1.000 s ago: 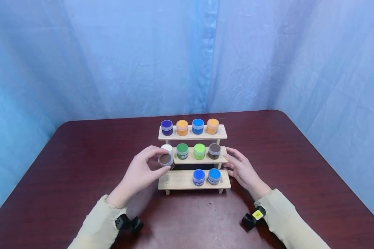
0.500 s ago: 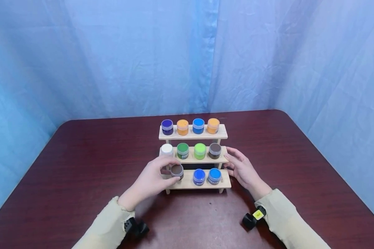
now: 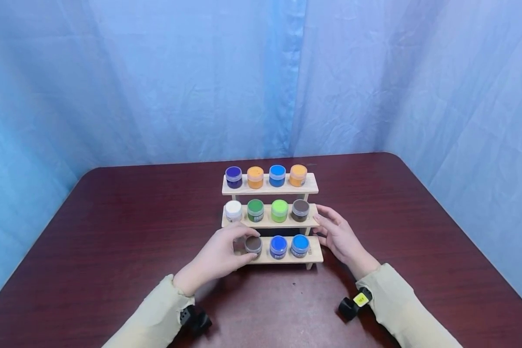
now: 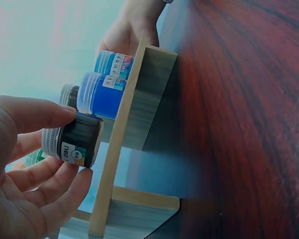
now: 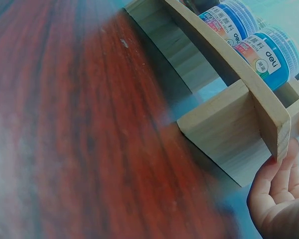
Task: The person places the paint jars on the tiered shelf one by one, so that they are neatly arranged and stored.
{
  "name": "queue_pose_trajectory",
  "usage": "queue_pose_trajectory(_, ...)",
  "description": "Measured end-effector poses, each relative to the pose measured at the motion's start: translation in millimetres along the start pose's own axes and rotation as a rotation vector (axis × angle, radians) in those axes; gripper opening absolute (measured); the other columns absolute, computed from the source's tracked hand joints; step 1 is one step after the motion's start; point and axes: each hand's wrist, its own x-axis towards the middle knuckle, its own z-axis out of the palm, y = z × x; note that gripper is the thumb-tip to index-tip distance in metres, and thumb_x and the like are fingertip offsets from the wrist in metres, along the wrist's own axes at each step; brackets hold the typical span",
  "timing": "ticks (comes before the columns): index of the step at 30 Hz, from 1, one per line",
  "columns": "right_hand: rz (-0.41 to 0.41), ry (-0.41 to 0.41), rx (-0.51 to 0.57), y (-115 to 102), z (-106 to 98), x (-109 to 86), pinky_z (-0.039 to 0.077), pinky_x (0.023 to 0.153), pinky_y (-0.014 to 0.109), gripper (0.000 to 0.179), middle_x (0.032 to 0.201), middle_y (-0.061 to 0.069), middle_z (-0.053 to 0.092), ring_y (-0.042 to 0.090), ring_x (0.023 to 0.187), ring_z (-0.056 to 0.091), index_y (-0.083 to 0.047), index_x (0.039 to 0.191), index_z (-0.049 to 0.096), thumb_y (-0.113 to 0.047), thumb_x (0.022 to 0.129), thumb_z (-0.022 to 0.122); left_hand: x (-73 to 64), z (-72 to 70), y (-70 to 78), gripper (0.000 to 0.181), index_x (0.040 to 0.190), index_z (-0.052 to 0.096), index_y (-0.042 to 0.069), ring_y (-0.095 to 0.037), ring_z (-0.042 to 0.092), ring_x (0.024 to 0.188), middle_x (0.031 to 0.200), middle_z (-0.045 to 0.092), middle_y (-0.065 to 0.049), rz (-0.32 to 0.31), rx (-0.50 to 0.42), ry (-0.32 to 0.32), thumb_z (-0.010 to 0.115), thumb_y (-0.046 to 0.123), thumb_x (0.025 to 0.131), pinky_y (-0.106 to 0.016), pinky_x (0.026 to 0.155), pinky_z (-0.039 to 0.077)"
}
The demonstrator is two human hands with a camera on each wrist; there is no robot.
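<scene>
My left hand pinches a dark brown paint jar between thumb and fingers. The jar is upright over the left part of the bottom shelf, its base close to the board, left of a royal blue paint jar. Beyond that one stands a lighter blue paint jar. At the right side of the three-tier wooden rack, my right hand holds the end, with its thumb by the middle shelf's corner. Its fingers show at the shelf end in the right wrist view.
On the middle shelf stand white, dark green, light green and brown jars. Purple, orange and blue jars line the top shelf. The rack stands on a dark red table before a blue curtain.
My left hand has moved the brown jar right and down, from in front of the white jar to the bottom shelf beside the royal blue jar. My right hand stays at the rack's end.
</scene>
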Motion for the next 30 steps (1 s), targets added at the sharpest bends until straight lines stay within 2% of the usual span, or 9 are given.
queue_pose_trajectory(18, 0.010, 0.000, -0.015, -0.9, 0.3, -0.7, 0.049, 0.069, 0.022, 0.035, 0.093, -0.012, 0.057, 0.004, 0.072, 0.052, -0.015, 0.130, 0.037, -0.022, 0.097, 0.046, 1.6, 5.3, -2.2, 0.032, 0.105, 0.065, 0.014, -0.008, 0.056, 0.089, 0.098, 0.062, 0.004, -0.021, 0.013, -0.028, 0.076, 0.012, 0.075, -0.024, 0.081, 0.054)
queue_pose_trajectory(30, 0.005, -0.002, 0.002, -0.4, -0.2, 0.4, 0.049, 0.068, 0.022, 0.030, 0.091, -0.012, 0.058, 0.004, 0.071, 0.052, -0.018, 0.127, 0.039, -0.020, 0.098, 0.045, 2.1, 4.4, -1.0, 0.034, 0.107, 0.065, 0.012, -0.011, 0.057, 0.092, 0.102, 0.063, 0.001, -0.011, 0.028, -0.027, 0.076, 0.010, 0.075, -0.027, 0.082, 0.054)
